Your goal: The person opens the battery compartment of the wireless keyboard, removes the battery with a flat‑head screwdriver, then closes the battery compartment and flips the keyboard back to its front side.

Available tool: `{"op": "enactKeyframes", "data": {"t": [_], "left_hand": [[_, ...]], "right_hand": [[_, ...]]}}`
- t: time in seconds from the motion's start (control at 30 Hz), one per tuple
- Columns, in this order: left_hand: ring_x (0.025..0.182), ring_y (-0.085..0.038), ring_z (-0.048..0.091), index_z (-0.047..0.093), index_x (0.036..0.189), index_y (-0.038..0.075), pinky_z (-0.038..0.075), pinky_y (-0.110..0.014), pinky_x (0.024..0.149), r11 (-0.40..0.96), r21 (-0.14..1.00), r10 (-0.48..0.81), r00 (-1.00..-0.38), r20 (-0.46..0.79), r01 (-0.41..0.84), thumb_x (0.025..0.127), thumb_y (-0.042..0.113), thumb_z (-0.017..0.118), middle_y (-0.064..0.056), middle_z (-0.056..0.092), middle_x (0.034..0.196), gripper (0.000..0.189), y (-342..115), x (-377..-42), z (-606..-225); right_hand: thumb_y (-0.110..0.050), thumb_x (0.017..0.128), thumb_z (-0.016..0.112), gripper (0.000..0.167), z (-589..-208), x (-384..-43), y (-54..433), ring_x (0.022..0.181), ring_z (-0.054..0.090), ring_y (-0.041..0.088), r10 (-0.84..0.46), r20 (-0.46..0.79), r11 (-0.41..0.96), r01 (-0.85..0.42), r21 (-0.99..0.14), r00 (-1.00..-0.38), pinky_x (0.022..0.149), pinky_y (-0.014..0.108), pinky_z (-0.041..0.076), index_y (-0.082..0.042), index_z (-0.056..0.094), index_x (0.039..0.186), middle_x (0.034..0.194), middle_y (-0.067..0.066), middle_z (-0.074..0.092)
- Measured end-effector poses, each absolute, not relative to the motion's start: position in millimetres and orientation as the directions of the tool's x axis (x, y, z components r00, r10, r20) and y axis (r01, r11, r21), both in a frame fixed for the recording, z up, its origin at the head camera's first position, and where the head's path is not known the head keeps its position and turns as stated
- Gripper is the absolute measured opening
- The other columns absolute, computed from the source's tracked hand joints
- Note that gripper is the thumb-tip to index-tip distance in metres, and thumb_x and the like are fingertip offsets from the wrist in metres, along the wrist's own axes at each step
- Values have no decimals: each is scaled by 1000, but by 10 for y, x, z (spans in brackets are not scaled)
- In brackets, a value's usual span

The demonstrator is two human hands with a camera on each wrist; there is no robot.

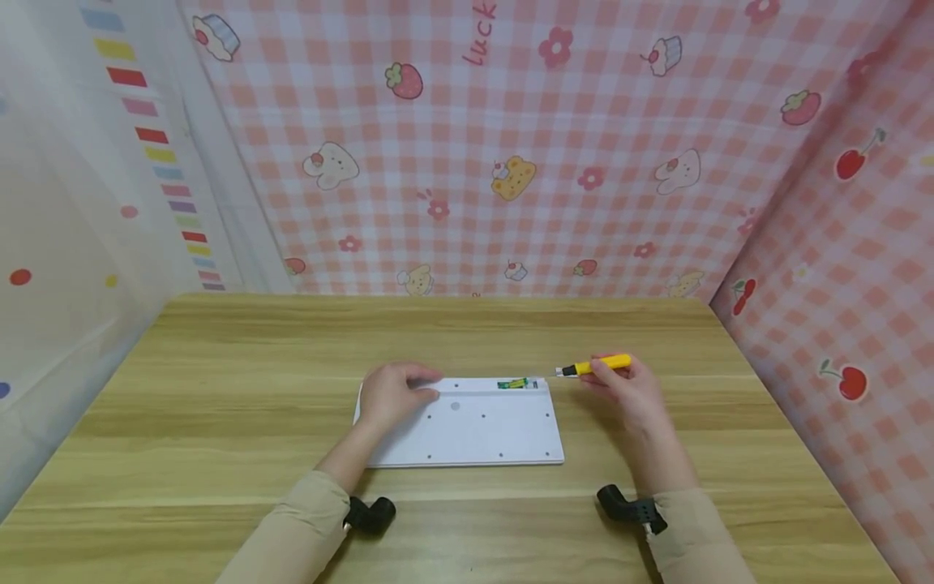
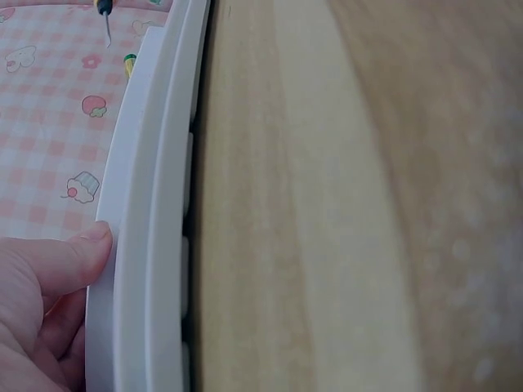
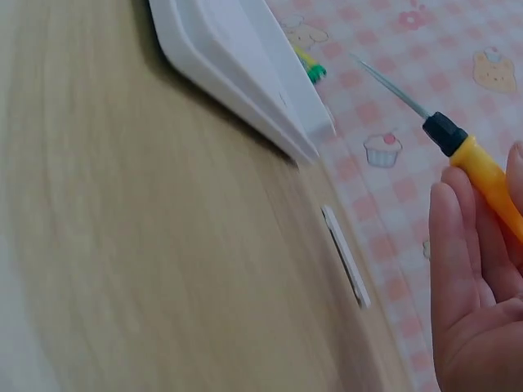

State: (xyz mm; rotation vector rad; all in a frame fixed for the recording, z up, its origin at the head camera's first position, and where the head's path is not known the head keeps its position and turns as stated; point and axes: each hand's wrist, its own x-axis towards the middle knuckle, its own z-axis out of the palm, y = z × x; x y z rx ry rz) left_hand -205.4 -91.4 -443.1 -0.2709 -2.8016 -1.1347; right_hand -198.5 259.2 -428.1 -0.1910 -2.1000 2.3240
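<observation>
A white keyboard [image 1: 481,430] lies with its underside up, its keys facing the table in the left wrist view. My left hand [image 1: 394,395] grips its far left corner, the thumb [image 2: 96,245] against the rim and the other fingers partly hidden. Green and yellow batteries [image 1: 513,384] show in an uncovered slot near the far right corner. My right hand [image 1: 633,393] holds a yellow screwdriver [image 1: 604,365] with a black collar, just right of that corner. Its thin metal shaft [image 3: 392,86] points left toward the keyboard, apart from the batteries in the right wrist view.
A narrow white strip [image 3: 346,256] lies on the wooden table [image 1: 241,389], beside the keyboard's right end. Behind the table hangs a pink checked cloth [image 1: 467,227], with another along the right side. Black wrist mounts [image 1: 372,517] sit at both sleeves.
</observation>
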Motion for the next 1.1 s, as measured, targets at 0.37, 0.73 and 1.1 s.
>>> {"op": "enactKeyframes", "data": {"t": [0.37,0.73,1.1], "left_hand": [[108,-25,67,80,99,19,41,-46,102,701,685,119,-980,160,197,79,19,83,-1,74,107,21,-904,-2048,-4427],[108,-24,66,80,100,20,43,-46,101,705,681,119,-980,161,198,79,19,83,0,74,108,21,-912,-2063,-4462],[106,-24,67,80,99,19,43,-45,100,710,672,119,-977,178,209,78,19,84,0,75,106,22,-904,-2067,-4464]], "right_hand": [[8,95,58,11,-4315,-1859,3282,87,71,16,-131,19,-147,1,-989,-991,82,29,57,0,61,103,96,5,65],[-4,93,68,24,-4421,-1746,3906,86,62,2,-95,-8,323,-23,-946,-995,75,18,53,12,62,109,100,-4,63],[-12,89,74,28,-4488,-1741,4142,90,53,-7,-113,39,638,-103,-764,-993,75,12,47,9,70,107,101,-7,67]]}}
